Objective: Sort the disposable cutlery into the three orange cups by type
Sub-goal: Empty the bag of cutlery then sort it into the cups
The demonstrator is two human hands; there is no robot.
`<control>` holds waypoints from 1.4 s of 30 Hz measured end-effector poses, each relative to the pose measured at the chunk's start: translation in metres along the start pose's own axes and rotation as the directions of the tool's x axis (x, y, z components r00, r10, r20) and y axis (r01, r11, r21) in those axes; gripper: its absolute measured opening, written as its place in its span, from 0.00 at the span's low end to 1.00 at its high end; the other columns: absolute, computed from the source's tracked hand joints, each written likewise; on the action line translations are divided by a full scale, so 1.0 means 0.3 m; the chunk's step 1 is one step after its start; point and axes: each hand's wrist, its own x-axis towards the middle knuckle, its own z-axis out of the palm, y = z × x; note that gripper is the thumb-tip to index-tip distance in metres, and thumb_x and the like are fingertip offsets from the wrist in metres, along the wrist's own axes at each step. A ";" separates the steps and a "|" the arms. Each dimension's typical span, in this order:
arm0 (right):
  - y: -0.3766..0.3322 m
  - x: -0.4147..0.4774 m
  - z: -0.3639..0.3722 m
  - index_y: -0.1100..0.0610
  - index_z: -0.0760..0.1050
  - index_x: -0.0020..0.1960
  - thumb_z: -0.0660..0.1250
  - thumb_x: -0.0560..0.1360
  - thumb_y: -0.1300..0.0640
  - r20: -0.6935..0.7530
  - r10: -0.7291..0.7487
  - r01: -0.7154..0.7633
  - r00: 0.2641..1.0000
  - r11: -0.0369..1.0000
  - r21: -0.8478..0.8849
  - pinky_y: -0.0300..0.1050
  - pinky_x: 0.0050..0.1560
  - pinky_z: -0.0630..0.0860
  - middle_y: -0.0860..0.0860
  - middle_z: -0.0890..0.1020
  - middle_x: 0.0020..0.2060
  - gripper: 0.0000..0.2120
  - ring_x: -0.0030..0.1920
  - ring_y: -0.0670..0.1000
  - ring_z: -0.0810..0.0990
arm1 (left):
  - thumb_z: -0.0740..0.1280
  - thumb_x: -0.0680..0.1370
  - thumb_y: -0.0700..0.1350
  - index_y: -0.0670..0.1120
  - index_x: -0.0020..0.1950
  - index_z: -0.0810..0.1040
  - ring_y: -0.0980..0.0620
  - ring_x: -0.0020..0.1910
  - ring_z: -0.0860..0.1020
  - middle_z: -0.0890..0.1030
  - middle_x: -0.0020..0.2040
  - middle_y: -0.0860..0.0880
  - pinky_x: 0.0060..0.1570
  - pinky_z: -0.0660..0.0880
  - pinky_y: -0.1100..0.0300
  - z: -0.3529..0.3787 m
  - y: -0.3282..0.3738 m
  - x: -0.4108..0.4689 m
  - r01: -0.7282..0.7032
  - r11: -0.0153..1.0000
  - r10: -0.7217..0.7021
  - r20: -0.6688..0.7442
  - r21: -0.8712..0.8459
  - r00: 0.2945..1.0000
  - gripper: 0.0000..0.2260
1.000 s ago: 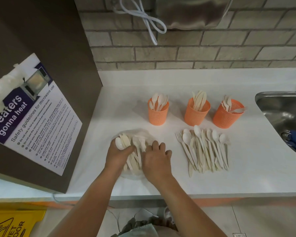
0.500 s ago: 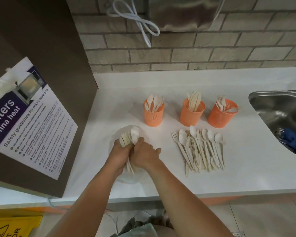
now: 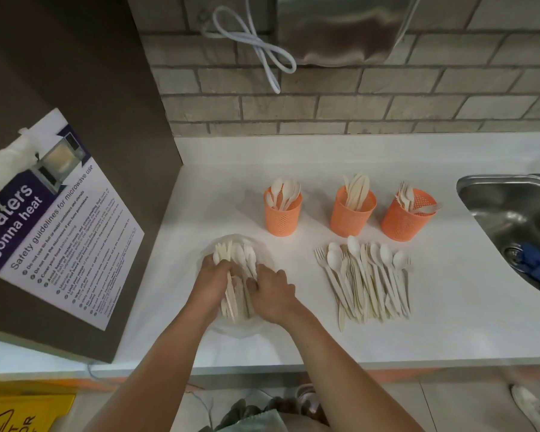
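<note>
Both hands close together, nearly touching, on one cutlery bundle (image 3: 237, 260). The left hand (image 3: 214, 283) has its fingers curled round the bundle's left side; the right hand (image 3: 272, 294) wraps the right side with the thumb on top. The bundle is mixed pale pieces with the heads pointing away from the hands and the handle ends sticking out below the palms. It sits over a clear plastic wrapper (image 3: 240, 330) that shows under and around both hands. A loose pile (image 3: 367, 285) of spoons, forks and knives lies flat just right of the right hand, not touching it, heads pointing away. The three orange cups stand in a row beyond the hands, further from the person. The spoon cup (image 3: 282, 221) is straight ahead of the right hand, the knife cup (image 3: 351, 219) is further right, and the fork cup (image 3: 404, 224) is furthest right with one fork lying across its rim. All of it is on the white counter (image 3: 449, 322). The steel sink (image 3: 512, 210) is far right of both hands and the microwave safety poster (image 3: 53, 232) is far left of the left hand.
</note>
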 end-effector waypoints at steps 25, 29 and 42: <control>0.184 -0.063 -0.170 0.57 0.65 0.48 0.57 0.85 0.55 -0.400 0.144 -0.011 0.905 0.949 0.316 0.46 0.35 0.65 0.51 0.72 0.36 0.08 0.34 0.52 0.72 | 0.68 0.79 0.48 0.45 0.62 0.78 0.58 0.27 0.70 0.72 0.36 0.51 0.23 0.71 0.68 -0.031 0.362 -0.214 0.224 0.931 -0.054 0.494 -0.290 0.868 0.13; 0.216 -0.060 -0.213 0.65 0.69 0.58 0.57 0.85 0.58 -0.282 0.263 -0.202 0.923 0.952 0.228 0.44 0.38 0.63 0.57 0.77 0.44 0.10 0.43 0.57 0.77 | 0.68 0.84 0.44 0.45 0.57 0.76 0.55 0.26 0.70 0.73 0.36 0.48 0.23 0.70 0.64 0.199 0.293 -0.230 0.048 0.990 0.003 0.356 -0.135 0.935 0.04; 0.290 -0.120 -0.251 0.60 0.58 0.79 0.60 0.84 0.57 -0.224 0.185 -0.175 0.957 0.982 0.065 0.42 0.64 0.70 0.59 0.64 0.69 0.25 0.65 0.56 0.73 | 0.67 0.82 0.48 0.44 0.77 0.62 0.44 0.60 0.79 0.78 0.66 0.47 0.56 0.74 0.54 0.533 -0.051 -0.106 -0.215 0.772 0.159 0.146 0.598 0.976 0.26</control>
